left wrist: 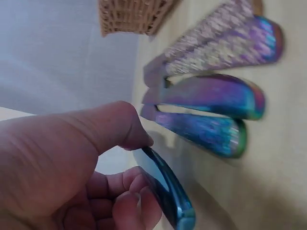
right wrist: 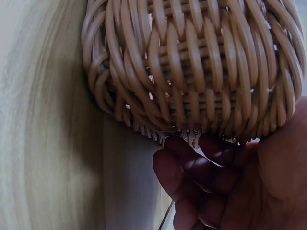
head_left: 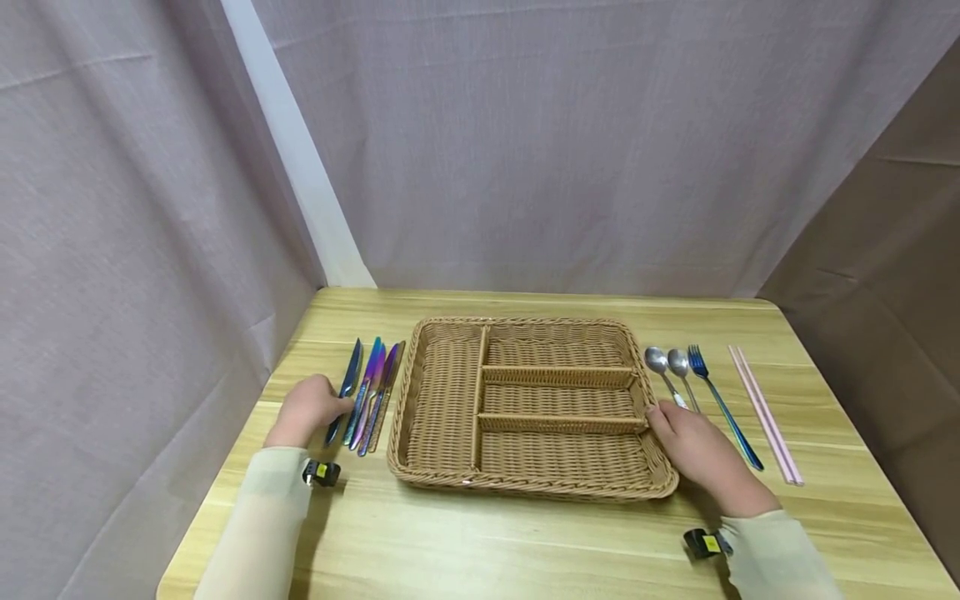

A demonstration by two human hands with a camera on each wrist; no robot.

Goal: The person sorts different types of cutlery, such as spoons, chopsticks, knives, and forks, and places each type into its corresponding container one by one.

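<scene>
My left hand (head_left: 306, 410) pinches a dark blue table knife (head_left: 351, 377) between thumb and fingers at the table's left. The left wrist view shows its shiny handle (left wrist: 173, 191) tilted in the grip. Just right of it lie several more knives (head_left: 372, 392) in purple, blue and gold, side by side, with textured handles. My right hand (head_left: 701, 454) grips the right side of a brown wicker basket (head_left: 555, 487), thumb over the rim and fingers curled against the outer wall. Dividers split the basket into several compartments, none with cutlery in it. Its woven side (right wrist: 192, 62) fills the right wrist view.
Right of the basket lie two silver spoons (head_left: 656, 360), a blue fork (head_left: 720, 400) and a pair of pink chopsticks (head_left: 767, 417). Grey curtains (head_left: 525, 167) hang behind and left of the wooden table (head_left: 480, 542), and a brown one (head_left: 885, 275) hangs at right.
</scene>
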